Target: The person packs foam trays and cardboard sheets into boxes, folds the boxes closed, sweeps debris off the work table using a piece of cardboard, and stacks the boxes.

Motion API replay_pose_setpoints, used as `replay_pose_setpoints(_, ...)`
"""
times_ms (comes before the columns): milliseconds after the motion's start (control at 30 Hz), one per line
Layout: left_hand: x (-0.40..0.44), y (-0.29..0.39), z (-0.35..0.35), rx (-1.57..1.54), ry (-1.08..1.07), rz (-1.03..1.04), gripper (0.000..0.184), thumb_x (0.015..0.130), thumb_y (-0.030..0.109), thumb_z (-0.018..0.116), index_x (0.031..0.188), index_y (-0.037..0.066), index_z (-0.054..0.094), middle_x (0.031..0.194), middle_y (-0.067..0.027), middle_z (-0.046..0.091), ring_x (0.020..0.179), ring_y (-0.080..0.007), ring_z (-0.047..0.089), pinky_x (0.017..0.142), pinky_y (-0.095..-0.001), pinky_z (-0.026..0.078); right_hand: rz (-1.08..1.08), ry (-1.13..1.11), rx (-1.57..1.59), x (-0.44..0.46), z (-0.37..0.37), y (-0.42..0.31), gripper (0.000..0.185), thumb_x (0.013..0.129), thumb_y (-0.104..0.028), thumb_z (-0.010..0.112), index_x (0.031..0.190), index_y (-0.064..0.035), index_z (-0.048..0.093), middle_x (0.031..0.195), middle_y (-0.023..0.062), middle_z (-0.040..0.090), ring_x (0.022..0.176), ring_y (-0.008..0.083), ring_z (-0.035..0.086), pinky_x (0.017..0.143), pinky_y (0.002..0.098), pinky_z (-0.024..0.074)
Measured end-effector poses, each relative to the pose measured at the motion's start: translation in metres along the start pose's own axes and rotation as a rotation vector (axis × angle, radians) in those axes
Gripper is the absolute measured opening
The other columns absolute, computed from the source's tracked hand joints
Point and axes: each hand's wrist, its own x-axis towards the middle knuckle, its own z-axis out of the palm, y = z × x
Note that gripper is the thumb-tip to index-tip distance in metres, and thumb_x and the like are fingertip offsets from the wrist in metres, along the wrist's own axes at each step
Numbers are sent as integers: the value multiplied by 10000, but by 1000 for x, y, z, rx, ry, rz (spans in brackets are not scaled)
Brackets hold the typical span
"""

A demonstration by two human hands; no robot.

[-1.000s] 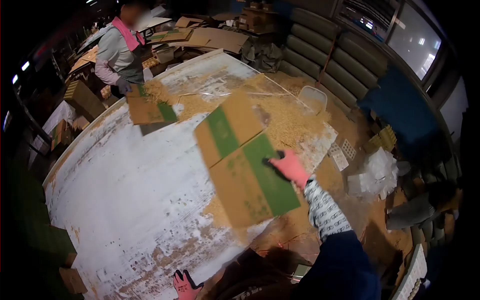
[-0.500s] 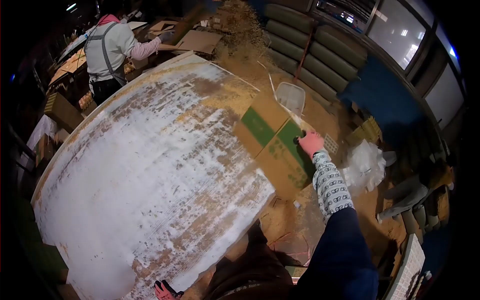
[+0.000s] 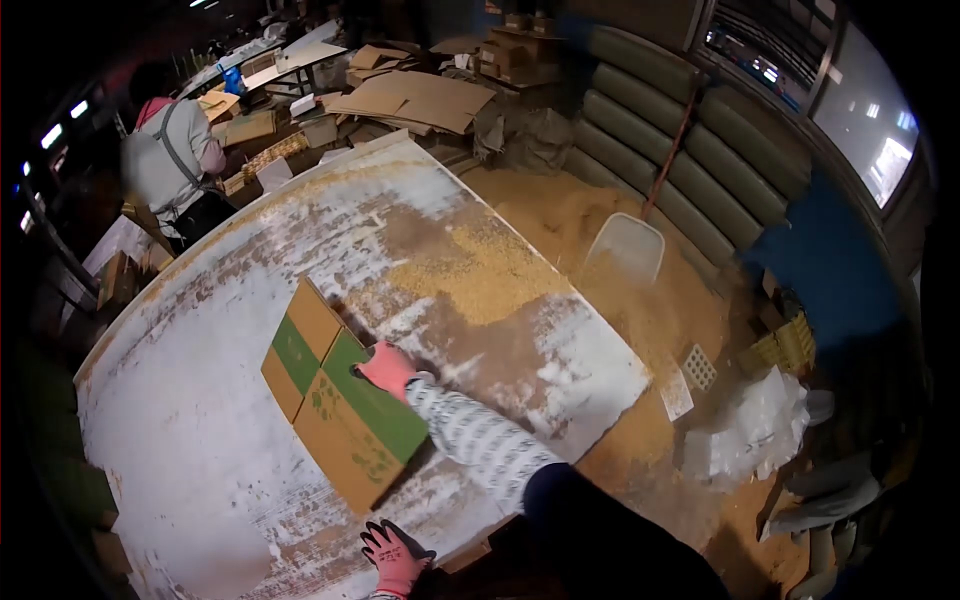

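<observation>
A brown cardboard box (image 3: 345, 405) with a green band and green print is over the worn white tabletop (image 3: 200, 400), its long side slanting toward me. My right hand (image 3: 388, 368), in a pink glove with dark fingertips, grips its right edge at the green band. The fingertips curl over that edge and are partly hidden. Just below the box's near corner is my left hand (image 3: 395, 558), in a matching glove, with its fingers spread and nothing in it. It is at the near edge of the tabletop, apart from the box.
Yellowish grain-like bits (image 3: 480, 275) lie across the table's far right part. Beyond its right edge are a pale scoop (image 3: 628, 248) on a sawdust-like heap, stacked green sacks (image 3: 640, 130) and clear plastic (image 3: 750, 425). A person (image 3: 175, 155) stands at the far left near flat cardboard (image 3: 420, 98).
My right hand has carried the cardboard box leftward from beyond the table's right edge to over the tabletop. My left hand has come further into view, and the view has shifted.
</observation>
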Motion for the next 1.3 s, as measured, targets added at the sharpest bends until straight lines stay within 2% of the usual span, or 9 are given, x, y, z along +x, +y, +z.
replay_pose_setpoints(167, 3, 4, 21, -42, 73, -88, 1237, 471, 434, 843, 1365, -60, 144, 1404, -300, 144, 1276, -512, 161, 1060, -505, 211, 130, 215, -107, 59, -121, 60, 519, 765, -370, 577, 1118, 5, 511, 1109, 213, 572, 1045, 367, 547, 887, 453, 436)
replay_pose_setpoints(367, 10, 18, 4, -58, -80, -245, 1240, 482, 393, 859, 1389, -13, 117, 1417, -283, 123, 1287, -488, 159, 1050, -529, 212, 436, 664, -616, -6, -378, 285, 516, 800, -390, 523, 1109, 23, 522, 1099, 226, 570, 1005, 366, 566, 852, 416, 465)
replay_pose_setpoints(500, 6, 25, -17, -109, -104, -262, 1123, 547, 402, 823, 1381, 10, 181, 1406, -278, 174, 1295, -460, 178, 1063, -513, 185, 532, 931, -675, -74, -443, 243, 428, 745, -372, 608, 977, -12, 619, 1035, 195, 607, 997, 326, 570, 847, 413, 458)
replay_pose_setpoints(633, 39, 21, -22, -325, 345, 16, 776, 691, 346, 694, 1285, -13, 346, 1317, -288, 332, 1231, -456, 281, 1048, -504, 192, 275, 852, -793, -93, -430, 208, 425, 734, -367, 630, 1006, -42, 601, 996, 168, 615, 976, 321, 568, 836, 409, 447)
replay_pose_setpoints(900, 221, 66, -84, -250, 548, 164, 713, 744, 391, 627, 1280, -1, 368, 1334, -264, 323, 1251, -422, 264, 1058, -498, 172, -105, 493, -856, -26, -309, 150, 640, 751, -422, 605, 1271, -108, 404, 1081, 162, 571, 1017, 334, 532, 869, 450, 389)
replay_pose_setpoints(1000, 259, 63, -103, -271, 663, 66, 661, 772, 396, 589, 1276, 14, 398, 1333, -231, 350, 1257, -386, 282, 1046, -489, 193, 72, 218, -826, -41, -301, 117, 815, 725, -391, 642, 1376, -102, 247, 1088, 198, 562, 1034, 356, 522, 896, 433, 380)
replay_pose_setpoints(1167, 259, 55, -116, -203, 668, 120, 638, 769, 402, 575, 1269, 37, 418, 1311, -213, 380, 1210, -366, 340, 1018, -502, 223, -92, 123, -866, 46, -283, 65, 756, 725, -320, 656, 1335, -48, 302, 1033, 202, 590, 998, 365, 547, 870, 427, 410)
replay_pose_setpoints(1233, 261, 49, -115, -231, 640, 119, 647, 771, 427, 564, 1274, 48, 418, 1314, -200, 380, 1221, -351, 336, 1014, -501, 227, -344, 136, -501, 119, -261, 3, 633, 730, -251, 667, 1264, -25, 412, 999, 187, 612, 932, 303, 594, 827, 379, 450)
replay_pose_setpoints(1300, 258, 50, -122, -244, 622, 89, 612, 791, 437, 545, 1273, 77, 431, 1308, -165, 412, 1221, -309, 362, 1018, -476, 241, -337, -110, -57, 186, -226, -74, 494, 723, -153, 689, 1160, 0, 516, 991, 141, 630, 874, 192, 606, 772, 307, 474)
